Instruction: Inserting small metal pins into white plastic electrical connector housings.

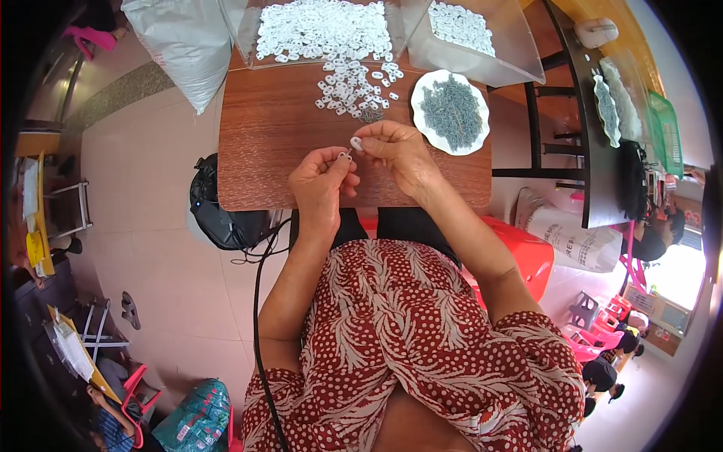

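Note:
Over the brown wooden table (263,143), both of my hands are raised close together, fingers pinched. My right hand (399,154) grips a small white oval plastic piece (356,142) with a hole in it, between thumb and forefinger. Just below and left of it, my left hand (324,181) pinches another small white piece (346,156). Whether a thin pin joins the two is too small to tell. Beyond my hands lies a loose pile of white oval pieces (354,89). A scalloped white plate (419,124) to the right bears many thin grey metal pins or screws (452,113).
A clear bin (248,60) of white pieces stands at the far edge, another clear bin (489,68) to its right. A white sack (181,53) is at far left, a black bag (215,211) beside the table. A black cable (260,316) runs along my left arm.

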Demonstrator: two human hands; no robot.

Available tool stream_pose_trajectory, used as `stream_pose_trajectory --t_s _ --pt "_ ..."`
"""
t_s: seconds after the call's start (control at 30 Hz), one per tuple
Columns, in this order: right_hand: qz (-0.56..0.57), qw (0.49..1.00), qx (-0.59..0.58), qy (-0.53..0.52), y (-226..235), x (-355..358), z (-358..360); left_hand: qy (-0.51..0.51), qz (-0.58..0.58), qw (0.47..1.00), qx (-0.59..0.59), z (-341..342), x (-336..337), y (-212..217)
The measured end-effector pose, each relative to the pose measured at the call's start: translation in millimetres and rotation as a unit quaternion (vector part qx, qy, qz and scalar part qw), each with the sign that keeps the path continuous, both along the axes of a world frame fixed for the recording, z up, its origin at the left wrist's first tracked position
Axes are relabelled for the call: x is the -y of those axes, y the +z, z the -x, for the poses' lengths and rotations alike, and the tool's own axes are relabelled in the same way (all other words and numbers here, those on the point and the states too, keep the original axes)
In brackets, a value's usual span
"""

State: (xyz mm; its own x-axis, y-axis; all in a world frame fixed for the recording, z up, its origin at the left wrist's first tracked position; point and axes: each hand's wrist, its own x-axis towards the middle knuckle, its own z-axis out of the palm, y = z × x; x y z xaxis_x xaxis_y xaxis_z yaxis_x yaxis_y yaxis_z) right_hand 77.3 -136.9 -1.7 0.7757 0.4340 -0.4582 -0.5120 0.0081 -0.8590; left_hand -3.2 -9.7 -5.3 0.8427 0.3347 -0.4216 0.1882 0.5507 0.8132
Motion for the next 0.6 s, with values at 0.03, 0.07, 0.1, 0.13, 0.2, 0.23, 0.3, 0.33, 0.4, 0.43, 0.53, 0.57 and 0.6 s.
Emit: stream_pose_trajectory --t_s 0.03,0.07,0.1,0.13,0.2,0.23,0.3,0.33,0.4,0.43,0.53,0.57,0.6 --pt "0.0 1.0 0.0 0.0 1 -1 1 0.0 0.0 1.0 0.0 0 0 0" --pt "0.001 1.0 0.001 0.001 2 -2 2 -0.003 -0.003 1.0 -0.005 0 0 1" --pt "0.003 1.0 0.003 0.001 2 -3 2 -0.007 -0.006 1.0 -0.01 0 0 1" --pt "0.004 1.0 0.003 0.002 2 -4 2 -0.007 -0.006 1.0 -0.009 0 0 0" --pt "0.007 1.0 0.018 0.005 0 -4 2 -0.006 -0.003 1.0 -0.005 0 -1 -2" --pt "0.007 1.0 0.018 0.006 1 -5 2 -0.005 -0.002 1.0 -0.005 0 -2 -2" --pt "0.015 0.999 0.039 0.013 2 -7 2 -0.006 -0.008 1.0 -0.006 0 -2 -2" --pt "0.016 0.999 0.038 0.014 1 -8 2 -0.005 -0.007 1.0 -0.006 0 -3 -2" --pt "0.018 0.995 0.094 0.017 -4 -9 3 -0.008 -0.031 0.999 -0.012 0 -3 -2" --pt "0.019 0.995 0.094 0.018 -5 -10 3 -0.008 -0.03 0.999 -0.012 0 -3 -3" --pt "0.012 0.993 0.114 0.017 -5 -11 5 -0.001 -0.014 1.0 -0.004 0 -3 -4" --pt "0.035 0.989 0.145 0.023 -5 -11 5 -0.002 -0.019 1.0 -0.003 1 -3 -4" --pt "0.057 0.982 0.176 0.029 -5 -12 6 -0.003 -0.023 1.0 -0.002 1 -3 -5"
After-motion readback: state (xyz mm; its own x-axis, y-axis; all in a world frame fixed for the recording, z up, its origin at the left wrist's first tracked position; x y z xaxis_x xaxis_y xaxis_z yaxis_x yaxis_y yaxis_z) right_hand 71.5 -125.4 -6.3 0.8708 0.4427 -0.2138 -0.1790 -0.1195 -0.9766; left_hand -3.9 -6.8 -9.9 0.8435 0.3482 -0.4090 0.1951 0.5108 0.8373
